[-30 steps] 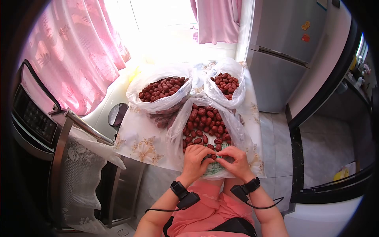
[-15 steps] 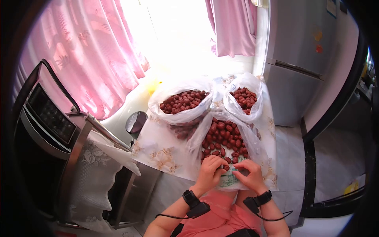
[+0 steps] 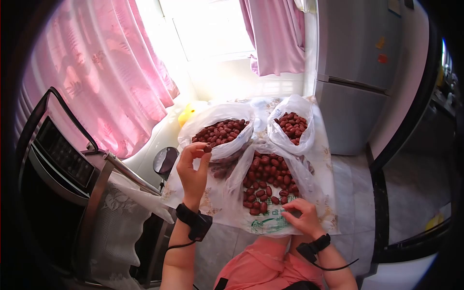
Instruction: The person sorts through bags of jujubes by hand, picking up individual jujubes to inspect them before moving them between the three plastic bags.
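Note:
My left hand (image 3: 192, 169) is raised at the near-left edge of a large white plastic bag (image 3: 218, 153) heaped with red dates (image 3: 223, 132). Pinched between its thumb and fingertips is a single red date (image 3: 208, 148). Lower down, my right hand (image 3: 304, 217) hovers over the front of the nearest plastic bag (image 3: 232, 193), fingers curved and thumb apart, with nothing visible between them. Inside that bag, red dates (image 3: 263, 169) are piled at the back, and several lie loose toward the green-printed front. A smaller white bag (image 3: 305, 133) of dates stands at the back right.
The bags sit on a flower-patterned tablecloth (image 3: 208, 205). At the left stand a dark appliance (image 3: 60, 154) and a lace-covered metal stand (image 3: 116, 217). A grey refrigerator (image 3: 350, 116) is on the right, pink curtains (image 3: 96, 77) at the window.
My left hand has moved up and left from the nearest bag to the large left bag, carrying a date. My right hand stays near the front, its fingers still apart.

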### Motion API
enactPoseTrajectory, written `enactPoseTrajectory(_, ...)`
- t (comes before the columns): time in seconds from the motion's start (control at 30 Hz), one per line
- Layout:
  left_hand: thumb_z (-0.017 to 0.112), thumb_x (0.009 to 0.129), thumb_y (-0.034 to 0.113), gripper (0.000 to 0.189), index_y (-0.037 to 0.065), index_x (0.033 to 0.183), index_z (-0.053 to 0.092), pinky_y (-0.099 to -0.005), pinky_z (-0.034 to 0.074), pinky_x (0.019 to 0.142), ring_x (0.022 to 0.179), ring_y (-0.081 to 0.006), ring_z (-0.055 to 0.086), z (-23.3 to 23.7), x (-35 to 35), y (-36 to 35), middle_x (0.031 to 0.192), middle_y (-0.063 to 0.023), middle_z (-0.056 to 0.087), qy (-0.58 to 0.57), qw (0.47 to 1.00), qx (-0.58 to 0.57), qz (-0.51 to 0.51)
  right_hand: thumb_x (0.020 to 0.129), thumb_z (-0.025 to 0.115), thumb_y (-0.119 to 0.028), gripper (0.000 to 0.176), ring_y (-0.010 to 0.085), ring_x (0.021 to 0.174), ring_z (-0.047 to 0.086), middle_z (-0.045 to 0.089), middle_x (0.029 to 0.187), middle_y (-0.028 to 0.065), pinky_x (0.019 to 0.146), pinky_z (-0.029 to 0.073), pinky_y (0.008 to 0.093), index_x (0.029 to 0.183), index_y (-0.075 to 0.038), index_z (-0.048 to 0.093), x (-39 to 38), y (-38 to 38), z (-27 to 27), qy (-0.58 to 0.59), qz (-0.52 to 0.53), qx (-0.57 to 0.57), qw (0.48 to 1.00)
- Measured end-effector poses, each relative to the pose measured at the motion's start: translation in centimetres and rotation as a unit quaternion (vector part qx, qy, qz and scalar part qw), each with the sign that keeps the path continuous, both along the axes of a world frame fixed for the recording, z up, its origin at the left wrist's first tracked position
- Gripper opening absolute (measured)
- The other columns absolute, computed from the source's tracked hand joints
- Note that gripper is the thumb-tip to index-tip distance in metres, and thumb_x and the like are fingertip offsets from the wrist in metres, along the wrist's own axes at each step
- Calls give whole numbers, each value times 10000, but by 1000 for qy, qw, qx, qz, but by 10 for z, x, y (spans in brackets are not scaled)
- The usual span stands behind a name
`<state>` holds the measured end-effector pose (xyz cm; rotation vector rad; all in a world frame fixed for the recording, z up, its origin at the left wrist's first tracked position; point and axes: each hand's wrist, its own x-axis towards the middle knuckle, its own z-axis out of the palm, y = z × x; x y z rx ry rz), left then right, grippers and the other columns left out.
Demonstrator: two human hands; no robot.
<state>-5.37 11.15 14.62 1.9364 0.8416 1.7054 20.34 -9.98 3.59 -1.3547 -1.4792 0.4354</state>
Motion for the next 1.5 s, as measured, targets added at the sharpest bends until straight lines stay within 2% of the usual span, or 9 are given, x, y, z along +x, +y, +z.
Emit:
enactPoseTrajectory(0.27, 727, 900, -12, 395, 12, 1283, 634, -317, 569, 793, 946, -185, 712, 3, 6, 48, 1236, -114, 709, -6, 996, -69, 53, 825, 833, -97, 178, 258, 840, 701, 728, 904, 110, 760, 551, 341, 974, -33, 761, 0, 0, -4, -4, -1, -8, 1000)
enactPoseTrajectory(0.43, 707, 890, -45, 240, 45, 1113, 708, -317, 555, 718, 918, -204, 702, -17, 18, -13, 1090, -113, 716, 154, 986, 15, -67, 829, 834, -93, 179, 235, 853, 712, 738, 917, 110, 775, 553, 330, 980, -27, 764, 0, 0, -2, 7, -13, -19, 1000)
enactPoseTrajectory(0.5, 745, 840, -40, 277, 57, 1096, 710, -404, 553, 823, 984, -326, 687, -31, 25, -46, 1068, -115, 703, 224, 963, 59, -135, 844, 820, -115, 172, 263, 833, 694, 722, 911, 107, 748, 549, 344, 987, -43, 758, 1, 1, -3, 4, -5, 2, 1000)
enactPoseTrajectory(0.63, 781, 789, 11, 339, 92, 1113, 721, -461, 428, 1041, 1222, -325, 599, -67, 23, -82, 1247, -92, 669, 357, 925, 69, -108, 850, 809, -106, 162, 272, 847, 702, 719, 903, 101, 751, 552, 349, 989, -42, 757, 2, 3, -5, -6, 0, 8, 1000)
enactPoseTrajectory(0.87, 768, 798, 37, 406, 121, 1192, 724, -507, 371, 1117, 1343, -413, 482, -104, 14, -70, 1460, -206, 511, 278, 960, -6, 35, 837, 802, -79, 202, 284, 958, 700, 689, 1057, 115, 807, 566, 357, 1032, -55, 756, -2, 0, -2, -43, -48, 1, 998)
enactPoseTrajectory(1.27, 729, 829, 38, 525, 20, 1340, 606, -480, 430, 1096, 1275, -419, 530, -115, 11, -68, 1340, -208, 600, 173, 978, -118, 22, 824, 791, -82, 225, 350, 1014, 667, 653, 1163, 132, 930, 528, 452, 1042, -53, 743, 13, 56, 54, -173, -267, 77, 945)
enactPoseTrajectory(1.37, 722, 834, 40, 576, 1, 1386, 563, -484, 441, 1087, 1259, -428, 546, -125, 10, -65, 1333, -206, 608, 155, 980, -119, 33, 851, 778, -142, 209, 358, 1016, 664, 682, 1120, 130, 959, 500, 480, 1037, -54, 739, 37, 96, 24, -223, -308, 63, 923)
enactPoseTrajectory(1.43, 716, 837, 37, 591, -1, 1403, 550, -486, 446, 1084, 1256, -432, 552, -131, 8, -64, 1338, -210, 607, 148, 982, -112, 39, 884, 752, -180, 209, 364, 923, 680, 719, 995, 127, 914, 526, 470, 1035, -38, 727, 57, 107, 15, -162, -220, -20, 962)
enactPoseTrajectory(1.5, 717, 845, 42, 621, -3, 1434, 527, -487, 444, 1095, 1285, -434, 550, -134, 7, -63, 1375, -231, 594, 129, 984, -116, 34, 944, 707, -157, 158, 278, 812, 703, 731, 875, 81, 832, 555, 399, 1019, -17, 708, 63, 111, 23, -122, -245, -96, 957)
